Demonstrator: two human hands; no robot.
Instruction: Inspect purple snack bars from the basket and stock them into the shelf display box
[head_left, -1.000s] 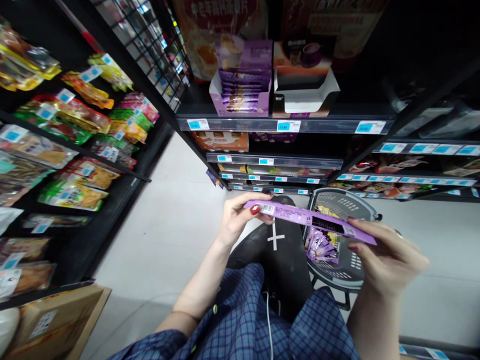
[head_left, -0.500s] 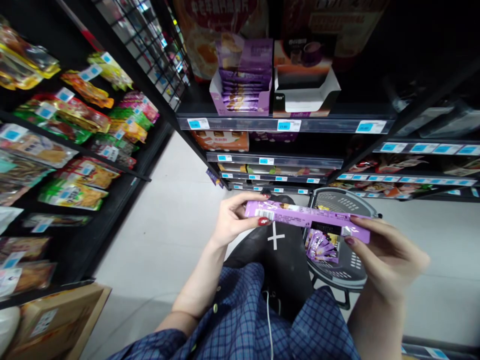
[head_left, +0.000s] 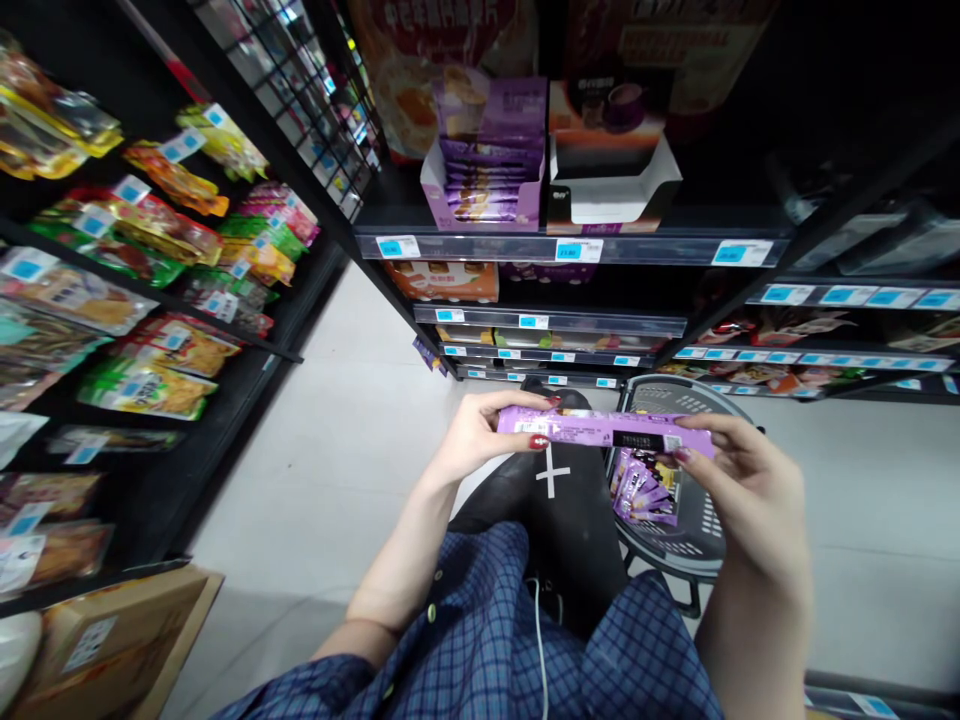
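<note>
A long purple sachet (head_left: 585, 429) is stretched sideways between my hands above my lap. My left hand (head_left: 472, 437) pinches its left end, thumb below and finger above, beside a barcode. My right hand (head_left: 750, 478) grips the right end in the same way, close to a black printed strip. Below and to the right, more purple sachets (head_left: 643, 490) lie fanned out in a grey basket (head_left: 697, 545). On the shelf ahead, an open purple display box (head_left: 529, 205) holds a stack of similar sachets.
Next to the purple box stands a dark display box (head_left: 600, 208) with a cut-out front. Packaged snacks (head_left: 157, 385) fill the left shelves, and a cardboard carton (head_left: 97, 640) sits at lower left. Price tags line the shelf edge (head_left: 487, 247).
My right hand has moved left and slightly up, and my left hand a little to the right. The sachet has shifted and is now nearly level, still held at both ends.
</note>
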